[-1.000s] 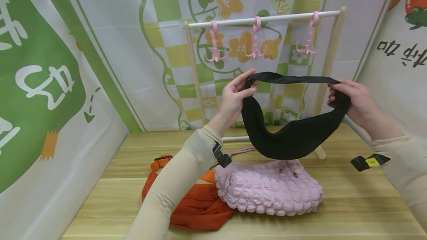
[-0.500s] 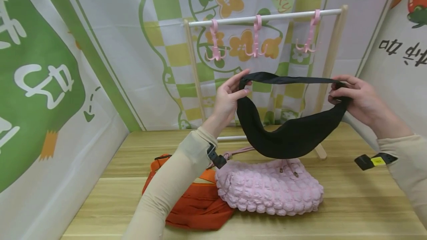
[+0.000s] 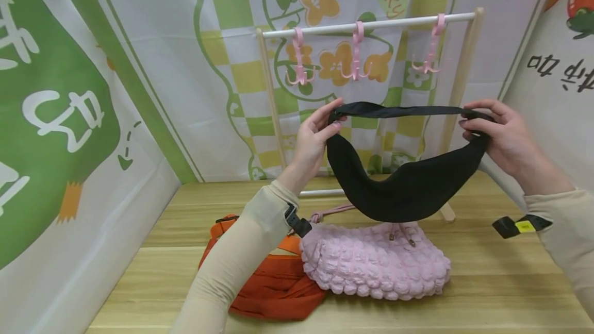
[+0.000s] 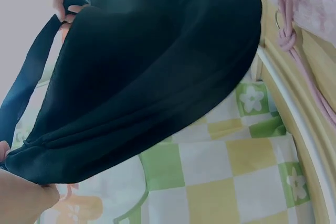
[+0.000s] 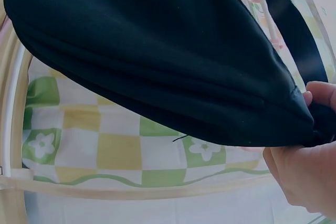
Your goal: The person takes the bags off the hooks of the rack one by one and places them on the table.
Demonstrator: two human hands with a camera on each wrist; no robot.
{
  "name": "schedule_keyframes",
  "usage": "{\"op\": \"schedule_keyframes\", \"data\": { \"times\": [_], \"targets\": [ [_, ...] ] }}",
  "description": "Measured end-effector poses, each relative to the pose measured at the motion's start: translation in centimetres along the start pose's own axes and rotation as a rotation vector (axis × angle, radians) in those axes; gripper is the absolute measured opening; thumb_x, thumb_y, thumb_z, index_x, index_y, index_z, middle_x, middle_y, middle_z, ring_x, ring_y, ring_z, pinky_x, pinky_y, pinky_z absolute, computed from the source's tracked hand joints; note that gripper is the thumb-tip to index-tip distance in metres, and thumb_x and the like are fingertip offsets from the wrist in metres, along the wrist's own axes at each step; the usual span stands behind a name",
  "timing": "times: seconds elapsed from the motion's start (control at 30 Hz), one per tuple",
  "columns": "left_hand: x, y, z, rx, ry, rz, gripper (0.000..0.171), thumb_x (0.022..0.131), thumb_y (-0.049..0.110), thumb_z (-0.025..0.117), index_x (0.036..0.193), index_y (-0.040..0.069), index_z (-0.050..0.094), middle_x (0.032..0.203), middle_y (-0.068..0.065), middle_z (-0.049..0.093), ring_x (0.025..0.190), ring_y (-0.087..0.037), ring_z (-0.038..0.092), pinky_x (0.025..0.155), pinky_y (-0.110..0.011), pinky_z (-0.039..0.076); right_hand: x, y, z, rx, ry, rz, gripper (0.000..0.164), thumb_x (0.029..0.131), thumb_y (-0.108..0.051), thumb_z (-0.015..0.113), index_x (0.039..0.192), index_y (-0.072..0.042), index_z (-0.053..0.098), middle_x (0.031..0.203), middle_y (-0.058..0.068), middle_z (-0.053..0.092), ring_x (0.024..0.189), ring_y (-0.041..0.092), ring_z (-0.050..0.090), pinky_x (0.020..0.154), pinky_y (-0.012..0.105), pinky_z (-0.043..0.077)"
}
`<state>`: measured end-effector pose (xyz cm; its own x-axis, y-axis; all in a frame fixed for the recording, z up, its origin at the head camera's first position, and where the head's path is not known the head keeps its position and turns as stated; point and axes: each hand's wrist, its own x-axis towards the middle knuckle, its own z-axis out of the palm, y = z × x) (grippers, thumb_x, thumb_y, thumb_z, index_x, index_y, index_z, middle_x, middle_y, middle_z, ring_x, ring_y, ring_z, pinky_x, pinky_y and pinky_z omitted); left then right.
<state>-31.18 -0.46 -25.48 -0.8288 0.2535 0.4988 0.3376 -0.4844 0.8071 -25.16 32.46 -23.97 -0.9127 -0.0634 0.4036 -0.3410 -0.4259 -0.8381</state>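
Observation:
A black crescent-shaped shoulder bag hangs in the air between both hands, its strap stretched across the top. My left hand pinches the bag's left end where strap and body meet, thumb in front. On the other side my right hand grips the right end, thumb and fingers around the strap's base. The left wrist view shows the wide dark body and the far hand at its upper corner. In the right wrist view the bag's seamed underside tapers into the right hand.
Behind the bag stands a rack with a white rail and wooden posts; three pink hooks hang from it. On the wooden table lie a puffy pink bag and an orange-red bag, side by side. Printed curtains enclose the back and sides.
Both hands still hold the black bag. The left hand and bag have shifted slightly left, and the right hand has moved slightly right and up, with its thumb now along the strap.

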Motion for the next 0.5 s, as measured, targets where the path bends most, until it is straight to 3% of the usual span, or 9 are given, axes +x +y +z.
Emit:
{"op": "schedule_keyframes", "data": {
  "times": [0.13,0.3,0.5],
  "targets": [
    [-0.29,0.09,-0.12,0.033,-0.012,0.008,0.043,0.091,-0.011,0.049,0.133,0.000,0.051,0.104,0.000,0.064,0.094,-0.009,0.061,0.079,-0.019,0.046,-0.13,-0.12,0.15,0.023,-0.009,-0.022,0.028,0.089,0.018,0.049,0.105,0.001,0.064,0.091,0.012,0.069,0.076,0.019,0.065,0.062,0.026,0.055],
    [-0.58,0.06,-0.08,0.006,0.009,-0.011,0.035,0.091,-0.011,0.049,0.124,0.000,0.051,0.095,0.001,0.066,0.087,-0.009,0.060,0.072,-0.019,0.047,-0.23,-0.29,-0.03,0.017,0.003,-0.035,0.028,0.088,0.017,0.049,0.107,0.002,0.064,0.091,0.012,0.069,0.074,0.019,0.066,0.064,0.027,0.056],
    [-0.84,-0.35,-0.09,0.017,0.000,-0.032,0.032,0.092,-0.010,0.049,0.122,-0.001,0.048,0.095,0.000,0.065,0.087,-0.010,0.059,0.074,-0.021,0.047,-0.55,-0.38,-0.80,0.001,0.028,-0.016,0.032,0.086,0.020,0.050,0.108,0.001,0.062,0.092,0.010,0.068,0.079,0.019,0.068,0.066,0.025,0.056]
  ]
}}
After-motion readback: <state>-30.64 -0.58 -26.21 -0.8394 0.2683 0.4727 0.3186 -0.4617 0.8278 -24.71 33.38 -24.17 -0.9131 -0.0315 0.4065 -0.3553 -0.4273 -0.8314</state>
